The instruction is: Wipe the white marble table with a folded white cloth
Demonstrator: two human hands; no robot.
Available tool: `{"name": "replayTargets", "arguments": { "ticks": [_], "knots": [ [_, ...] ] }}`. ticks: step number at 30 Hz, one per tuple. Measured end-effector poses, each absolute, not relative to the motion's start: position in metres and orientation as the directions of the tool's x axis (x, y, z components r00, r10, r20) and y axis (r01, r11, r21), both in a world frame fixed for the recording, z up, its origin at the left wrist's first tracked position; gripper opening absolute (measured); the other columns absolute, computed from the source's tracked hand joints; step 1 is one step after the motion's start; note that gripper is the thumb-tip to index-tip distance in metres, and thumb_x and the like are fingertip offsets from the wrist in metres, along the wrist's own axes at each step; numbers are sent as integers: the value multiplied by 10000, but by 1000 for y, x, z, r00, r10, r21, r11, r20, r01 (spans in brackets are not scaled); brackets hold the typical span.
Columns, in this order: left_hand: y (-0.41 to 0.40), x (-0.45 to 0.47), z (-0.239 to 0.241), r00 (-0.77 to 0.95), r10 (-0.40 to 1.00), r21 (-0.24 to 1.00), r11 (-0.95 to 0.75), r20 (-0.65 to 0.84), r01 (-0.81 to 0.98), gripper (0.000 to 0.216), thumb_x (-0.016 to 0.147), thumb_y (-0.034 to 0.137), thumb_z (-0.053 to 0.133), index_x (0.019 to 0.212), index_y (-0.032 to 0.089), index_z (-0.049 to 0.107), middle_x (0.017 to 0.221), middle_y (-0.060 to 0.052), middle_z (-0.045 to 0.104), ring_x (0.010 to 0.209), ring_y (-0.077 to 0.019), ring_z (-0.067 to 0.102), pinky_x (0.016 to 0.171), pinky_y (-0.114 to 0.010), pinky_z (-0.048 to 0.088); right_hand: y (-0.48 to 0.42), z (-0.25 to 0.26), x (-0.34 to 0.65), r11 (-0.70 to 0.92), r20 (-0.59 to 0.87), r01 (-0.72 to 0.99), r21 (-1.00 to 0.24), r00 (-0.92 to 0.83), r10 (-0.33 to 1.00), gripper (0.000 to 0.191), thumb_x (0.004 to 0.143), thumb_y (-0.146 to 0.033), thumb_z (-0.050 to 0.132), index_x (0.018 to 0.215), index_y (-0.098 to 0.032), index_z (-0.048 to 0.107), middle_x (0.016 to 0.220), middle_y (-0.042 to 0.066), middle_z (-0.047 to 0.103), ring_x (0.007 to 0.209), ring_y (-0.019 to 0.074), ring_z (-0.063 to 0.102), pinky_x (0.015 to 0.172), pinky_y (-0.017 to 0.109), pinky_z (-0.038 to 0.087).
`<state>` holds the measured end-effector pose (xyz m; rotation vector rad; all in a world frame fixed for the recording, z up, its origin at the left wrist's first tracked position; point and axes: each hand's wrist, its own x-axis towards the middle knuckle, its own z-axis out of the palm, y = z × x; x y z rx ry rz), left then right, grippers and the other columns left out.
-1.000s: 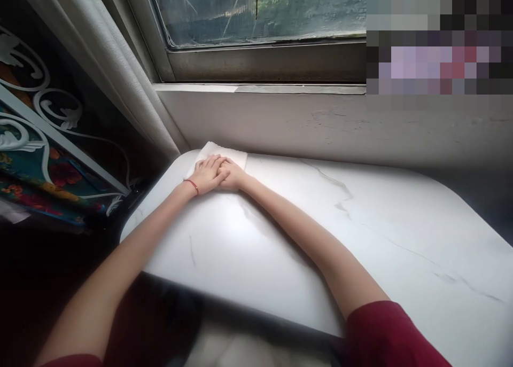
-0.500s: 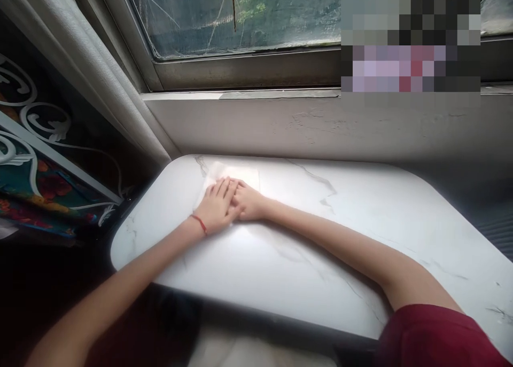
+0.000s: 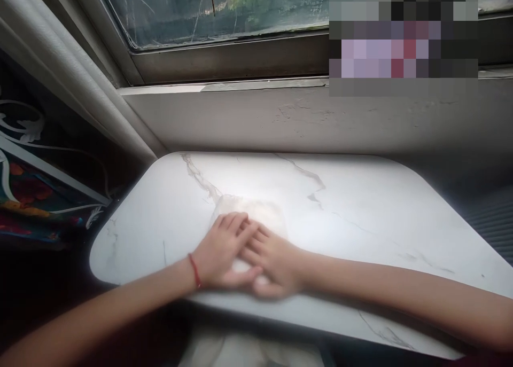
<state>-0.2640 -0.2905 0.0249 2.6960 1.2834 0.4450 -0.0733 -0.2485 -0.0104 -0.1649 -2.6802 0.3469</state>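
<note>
A white folded paper towel (image 3: 256,209) lies on the white marble-patterned table (image 3: 360,217), near its front left part. My left hand (image 3: 224,252), with a red string bracelet on the wrist, lies flat on the towel with fingers stretched out. My right hand (image 3: 276,263) lies flat beside it, its fingers tucked partly under the left hand's fingers. Both hands press on the towel, slightly blurred by motion. Most of the towel is hidden beneath them.
A grey wall (image 3: 320,121) and a window frame (image 3: 224,62) rise behind the table. A pale curtain (image 3: 68,78) hangs at the left. A dark patterned panel with white scrolls (image 3: 36,180) stands left of the table.
Both hands slid the paper towel from the table's far left corner toward me, to near the front edge. The camera view shifted with them.
</note>
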Motion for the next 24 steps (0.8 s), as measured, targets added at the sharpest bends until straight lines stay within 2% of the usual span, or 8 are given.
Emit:
{"name": "replayTargets", "arguments": {
  "ticks": [3,7,13,17,24],
  "knots": [
    [-270,-258,26,599,773,285,-634,209,719,618,748,578,602,1191,154,531,1124,-143,545,1039,-312,494,922,-497,459,-236,-9,-70,952,400,30,-305,-903,157,638,925,-545,448,1338,-73,565,1355,168,596,1376,326,406,1208,511,291],
    [-242,-249,24,621,751,284,-660,222,696,529,758,560,577,1124,181,521,1061,-114,541,979,-288,477,888,-469,441,-213,-8,-62,949,400,38,-313,-901,168,640,908,-598,487,1307,-107,589,1294,168,620,1277,311,492,1141,513,388],
    [-182,-232,18,644,716,192,-695,269,693,512,789,576,547,1103,172,539,1070,-123,572,977,-291,488,901,-457,417,-163,-5,-45,954,415,119,-274,-880,229,524,914,-527,528,1270,-153,620,1267,158,621,1200,297,530,1040,497,487],
    [-134,-213,12,667,665,106,-731,336,674,503,817,570,510,1084,146,559,1062,-137,589,996,-295,501,924,-443,417,-123,-8,-26,946,436,182,-268,-853,288,441,921,-441,518,1240,-159,634,1239,163,619,1164,298,542,1005,487,506],
    [-61,-176,7,727,556,11,-797,403,604,480,849,564,460,1014,133,593,1022,-149,615,934,-286,528,873,-418,429,-77,-9,5,895,419,342,-287,-795,438,424,893,-380,514,1269,-202,598,1292,149,590,1152,313,541,967,493,502]
  ]
}}
